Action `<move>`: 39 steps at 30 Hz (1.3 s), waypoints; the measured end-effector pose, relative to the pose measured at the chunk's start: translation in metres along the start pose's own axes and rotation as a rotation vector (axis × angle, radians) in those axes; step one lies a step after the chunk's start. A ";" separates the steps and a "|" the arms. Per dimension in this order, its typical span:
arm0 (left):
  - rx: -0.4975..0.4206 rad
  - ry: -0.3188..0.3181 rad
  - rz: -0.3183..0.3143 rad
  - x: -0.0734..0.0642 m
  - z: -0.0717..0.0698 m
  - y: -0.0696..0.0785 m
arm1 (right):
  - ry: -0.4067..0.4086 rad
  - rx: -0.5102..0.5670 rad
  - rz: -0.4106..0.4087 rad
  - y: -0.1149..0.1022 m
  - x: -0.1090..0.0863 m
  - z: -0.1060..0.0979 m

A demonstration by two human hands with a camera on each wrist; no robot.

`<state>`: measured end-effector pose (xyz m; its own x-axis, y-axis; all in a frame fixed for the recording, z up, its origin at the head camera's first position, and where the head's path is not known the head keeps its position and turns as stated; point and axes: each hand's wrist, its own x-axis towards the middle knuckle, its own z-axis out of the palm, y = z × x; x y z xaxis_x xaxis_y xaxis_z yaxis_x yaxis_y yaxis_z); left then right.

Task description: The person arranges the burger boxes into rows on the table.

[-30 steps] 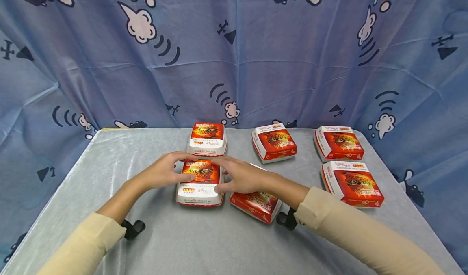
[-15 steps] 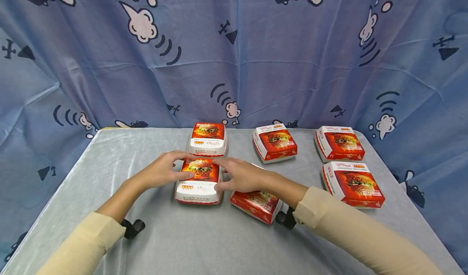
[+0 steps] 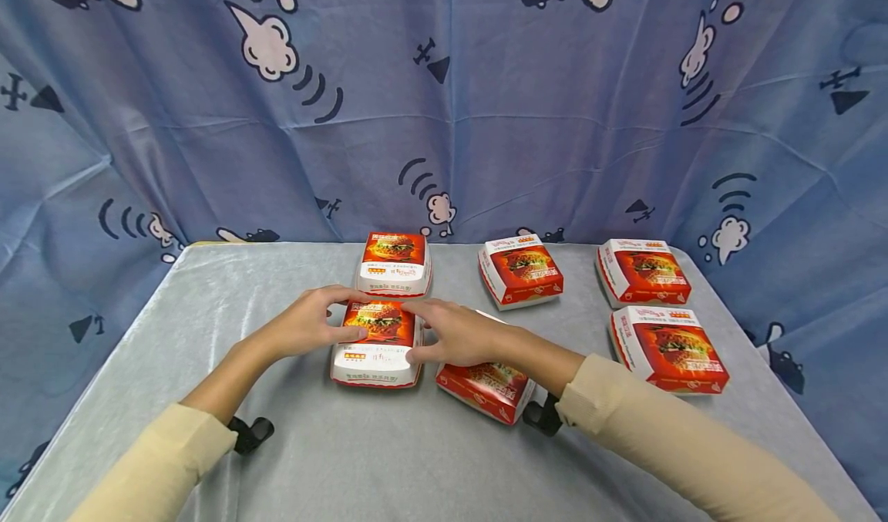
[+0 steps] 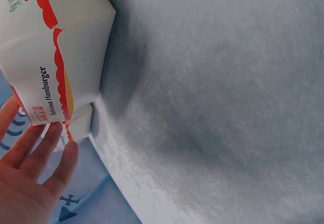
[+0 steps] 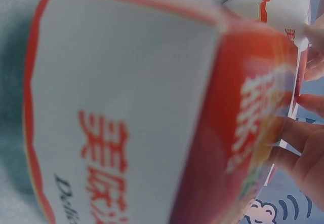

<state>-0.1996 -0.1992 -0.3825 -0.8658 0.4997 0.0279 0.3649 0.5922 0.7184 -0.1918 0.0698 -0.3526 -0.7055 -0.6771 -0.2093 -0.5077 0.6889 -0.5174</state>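
A red-and-white hamburger box [image 3: 375, 358] lies on the table with both hands on it. My left hand [image 3: 298, 328] holds its left side, thumb over the lid and fingers at the far edge. On the opposite side my right hand [image 3: 461, 333] grips it the same way. In the left wrist view the fingers [image 4: 63, 168] touch the edge of the box [image 4: 30, 57]. Directly behind stands a matching hamburger box [image 3: 395, 264]. A tilted hamburger box [image 3: 486, 391] sits partly hidden under my right forearm, and fills much of the right wrist view.
Another hamburger box [image 3: 520, 271] stands at the back middle. Two more boxes, a rear one [image 3: 645, 271] and a front one [image 3: 669, 348], line the right side. The grey cloth-covered table [image 3: 333, 460] ends at a blue patterned curtain [image 3: 444, 106].
Between one second and half a second ago, the held hamburger box shifted slightly left and away from me. Since then both hands and the box have stayed nearly still.
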 end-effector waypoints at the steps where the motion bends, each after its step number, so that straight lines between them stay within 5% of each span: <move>1: 0.000 0.000 -0.001 0.000 0.000 0.000 | 0.001 0.001 0.000 0.000 0.000 0.000; 20: 0.004 -0.001 -0.007 0.000 0.000 0.001 | 0.002 0.004 0.014 -0.001 -0.002 -0.002; 28: 0.039 0.084 0.012 0.000 0.002 0.011 | 0.021 0.071 0.016 0.009 -0.015 -0.021; 33: 0.059 0.142 0.085 0.003 0.009 0.027 | 0.044 0.100 0.033 0.022 -0.029 -0.035; 39: 0.066 0.121 0.187 0.005 0.022 0.051 | 0.074 0.119 0.038 0.042 -0.051 -0.045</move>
<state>-0.1780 -0.1530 -0.3613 -0.8142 0.5278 0.2419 0.5411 0.5388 0.6457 -0.1994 0.1449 -0.3266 -0.7596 -0.6274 -0.1714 -0.4207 0.6750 -0.6061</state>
